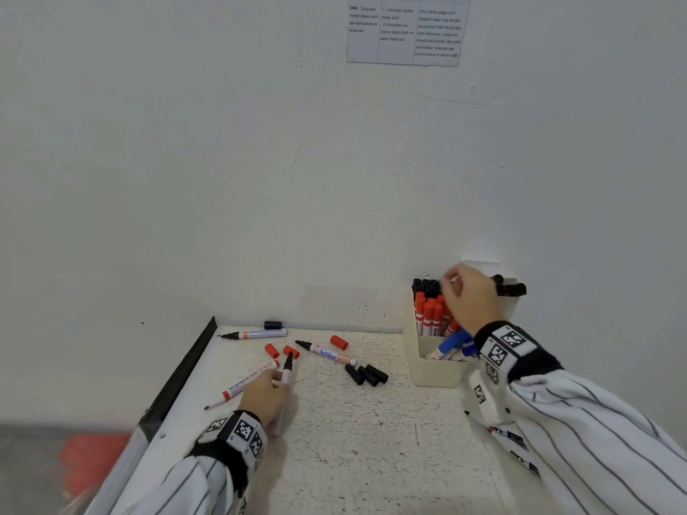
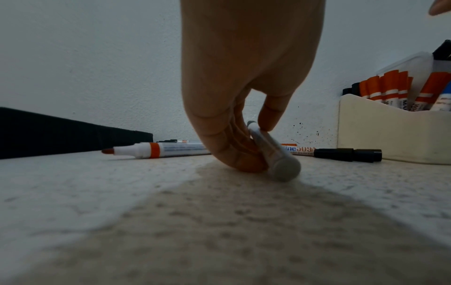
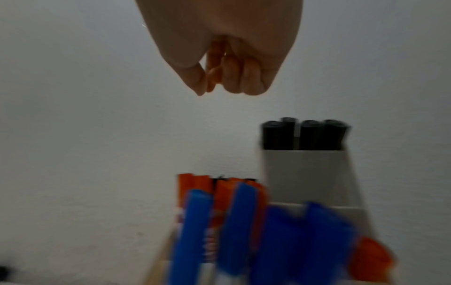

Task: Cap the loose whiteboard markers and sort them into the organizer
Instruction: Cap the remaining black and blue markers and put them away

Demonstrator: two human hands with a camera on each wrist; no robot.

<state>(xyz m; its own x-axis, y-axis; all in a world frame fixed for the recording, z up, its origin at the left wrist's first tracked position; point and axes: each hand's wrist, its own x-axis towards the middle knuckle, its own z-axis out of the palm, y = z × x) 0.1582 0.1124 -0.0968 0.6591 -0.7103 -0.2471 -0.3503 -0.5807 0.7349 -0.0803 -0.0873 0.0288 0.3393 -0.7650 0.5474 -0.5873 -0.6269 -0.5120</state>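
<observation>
Marker [image 2: 273, 152] pinched in left grip [image 1: 264, 397] on table, right grip [image 1: 470, 302] curled (empty) above organizer [image 1: 435, 369]

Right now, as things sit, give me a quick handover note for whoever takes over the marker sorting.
Left hand pinches an uncapped black marker low over the table.
Right hand is above the organizer, fingers curled, holding nothing.
Done: capped red, blue and black markers stand in the organizer.
Left: uncapped markers lie on the table, including the Artline marker and one by the wall. Three black caps and three red caps lie loose. Cap each, then sort by colour.
</observation>
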